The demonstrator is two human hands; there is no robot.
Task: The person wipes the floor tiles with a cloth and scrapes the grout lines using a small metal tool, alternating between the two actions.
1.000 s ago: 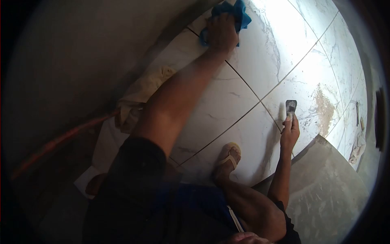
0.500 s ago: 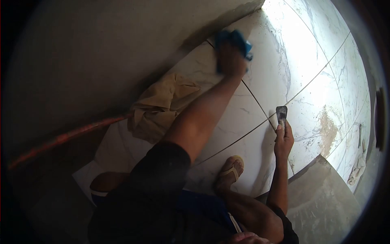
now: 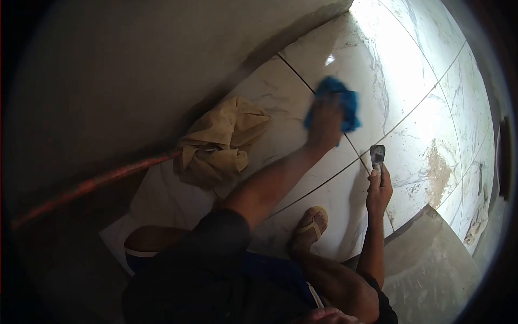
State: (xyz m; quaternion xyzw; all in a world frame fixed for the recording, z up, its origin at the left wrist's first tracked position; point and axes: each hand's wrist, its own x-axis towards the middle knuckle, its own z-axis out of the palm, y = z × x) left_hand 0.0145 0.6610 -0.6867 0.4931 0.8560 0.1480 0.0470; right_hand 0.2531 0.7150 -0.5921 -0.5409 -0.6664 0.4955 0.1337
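Beneath the left hand (image 3: 326,121), a crumpled blue cloth (image 3: 349,108) is pressed against the white, grey-veined tile floor (image 3: 345,189), lying over a dark joint (image 3: 350,143) between two tiles. That hand's grip is on the cloth, with the fingers over its near side; both are slightly blurred. Nearer the person and to the right, the right hand (image 3: 379,191) holds a small scraper (image 3: 378,154), its grip wrapped around the handle and its dark, pale-smeared blade pointing away from the body. I cannot tell whether the blade touches the floor. Left of the blue cloth and well apart from it, a rumpled tan cloth (image 3: 226,129) lies near the bottom of a grey wall (image 3: 135,81), with the end of a reddish pipe (image 3: 94,186) meeting its near edge. Between the two forearms, a foot (image 3: 312,217) in a pale yellow sandal (image 3: 314,228) stands on the tiles. To the right of the scraper is a patch of brown dirt (image 3: 438,173), and nearer the person a grey slab (image 3: 431,259) points one corner toward it. Along the far right edge lie a thin dark tool (image 3: 480,178) and a pale, bunched rag (image 3: 477,224). Bright light whitens the upper right tiles.
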